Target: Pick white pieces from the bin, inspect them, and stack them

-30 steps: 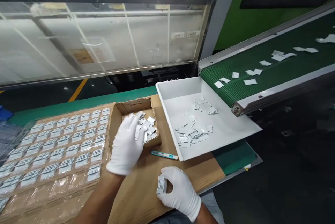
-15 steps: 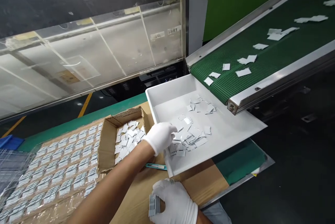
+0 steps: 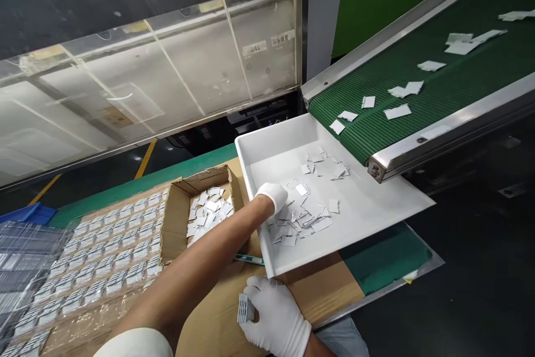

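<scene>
My left hand (image 3: 275,196), in a white glove, reaches over the near left side of the white tray (image 3: 368,218). It is beside a loose pile of small flat white plastic pieces (image 3: 307,222). Its fingers point away from me and are hidden behind the hand, so I cannot see what they hold. Lower down, over the brown cardboard sheet, my gloved right hand (image 3: 276,315) is closed on a small stack of flat grey-white pieces (image 3: 245,308), gripped between thumb and fingers with the edges facing left.
A green conveyor belt (image 3: 438,89) carrying several white pieces ends above the tray. Left of the tray stands an open cardboard box (image 3: 175,229) of loose pieces. Rows of stacked pieces (image 3: 102,268) lie further left. A teal cutter (image 3: 251,259) lies by the tray.
My left hand has moved slightly right and farther over the tray, its fingers now out of sight. The right hand keeps its stack. My view has shifted a little.
</scene>
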